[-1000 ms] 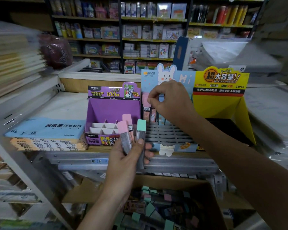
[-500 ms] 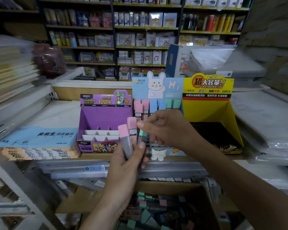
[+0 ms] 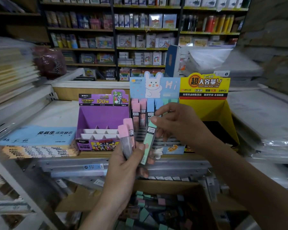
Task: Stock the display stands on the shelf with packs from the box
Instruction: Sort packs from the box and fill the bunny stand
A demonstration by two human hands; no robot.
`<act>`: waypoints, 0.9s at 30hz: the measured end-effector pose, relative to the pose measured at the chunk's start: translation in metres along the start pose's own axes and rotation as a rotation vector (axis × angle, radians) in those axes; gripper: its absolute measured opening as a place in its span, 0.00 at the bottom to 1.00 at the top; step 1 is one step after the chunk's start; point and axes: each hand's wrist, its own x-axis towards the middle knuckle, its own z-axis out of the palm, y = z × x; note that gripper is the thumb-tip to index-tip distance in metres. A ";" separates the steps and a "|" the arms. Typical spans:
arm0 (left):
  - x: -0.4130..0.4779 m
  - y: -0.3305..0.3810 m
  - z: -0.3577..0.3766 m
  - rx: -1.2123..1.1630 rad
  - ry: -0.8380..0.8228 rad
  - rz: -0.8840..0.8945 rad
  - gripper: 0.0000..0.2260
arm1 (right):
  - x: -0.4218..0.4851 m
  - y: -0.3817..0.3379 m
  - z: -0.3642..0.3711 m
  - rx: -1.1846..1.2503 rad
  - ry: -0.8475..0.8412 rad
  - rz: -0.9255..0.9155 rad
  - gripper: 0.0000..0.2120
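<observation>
Two pink packs [image 3: 125, 138] are gripped in the left hand [image 3: 128, 165], fanned upright with caps up, just in front of the front edge of the shelf [image 3: 56, 113]. They are held, it is judged, as a ready supply from which one pack at a time can be picked. The green pack [image 3: 149, 140] is pinched at its cap end by the right hand [image 3: 179, 125], thumb and fingertips curled round it. Its lower end is trapped under the left thumb, so a handover is being made and the pack is not yet free.

The pack is tilted, its cap leaning right toward the bunny stand [image 3: 154, 87]. That stand is set at the shelf's front edge, between the purple stand [image 3: 103, 117] and the yellow stand [image 3: 204, 110]. Only the back of the bunny stand is seen filled, with pink, blue and green caps grouped by colour and the green ones on the right. Open grid cells are seen in front of them, so a slot near the green caps is probably meant.

The cap-end pinch is well chosen: the body is left clear to be lowered straight into a narrow cell. The box [image 3: 83, 200] is set open below the shelf's front edge, under the hands, with more packs lying loose inside, so refills are within easy reach. The purple stand's compartments are seen unfilled.
</observation>
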 end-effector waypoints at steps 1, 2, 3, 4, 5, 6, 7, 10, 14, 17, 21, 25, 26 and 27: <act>-0.001 0.000 0.001 0.003 0.005 0.009 0.04 | -0.001 0.001 0.000 0.035 0.006 -0.001 0.10; -0.002 0.000 0.003 0.004 0.016 0.016 0.03 | -0.003 0.002 0.000 0.063 0.005 -0.002 0.10; -0.002 -0.001 0.003 0.006 0.029 0.023 0.03 | -0.004 0.003 0.000 0.076 -0.002 -0.002 0.10; -0.002 -0.001 0.003 0.011 0.039 0.030 0.04 | -0.005 0.003 0.000 0.077 -0.013 -0.006 0.10; -0.002 -0.001 0.003 0.021 0.049 0.035 0.04 | -0.006 0.003 -0.001 0.073 -0.024 -0.011 0.10; -0.002 -0.001 0.003 0.030 0.055 0.036 0.05 | -0.006 0.004 -0.001 0.071 -0.031 -0.015 0.10; -0.002 -0.001 0.003 0.038 0.060 0.034 0.05 | -0.007 0.004 -0.002 0.070 -0.033 -0.020 0.11; -0.002 0.000 0.005 0.024 0.069 0.018 0.02 | -0.006 0.004 -0.005 0.080 -0.030 -0.029 0.11; -0.002 -0.001 0.003 0.028 0.071 -0.013 0.09 | -0.001 0.003 -0.007 0.057 -0.007 -0.063 0.10; -0.001 -0.002 0.000 0.042 0.141 -0.035 0.10 | 0.004 0.002 -0.011 0.034 0.033 -0.121 0.10; 0.000 0.002 -0.005 0.100 0.134 -0.021 0.09 | 0.015 -0.001 -0.018 -0.038 0.113 -0.189 0.09; 0.001 0.002 -0.013 0.093 0.139 -0.053 0.09 | 0.029 -0.002 -0.024 -0.260 0.205 -0.268 0.09; 0.002 0.003 -0.015 0.078 0.141 -0.065 0.09 | 0.032 -0.002 -0.027 -0.304 0.224 -0.289 0.10; 0.002 0.003 -0.017 0.055 0.144 -0.078 0.09 | 0.035 -0.001 -0.030 -0.342 0.238 -0.306 0.10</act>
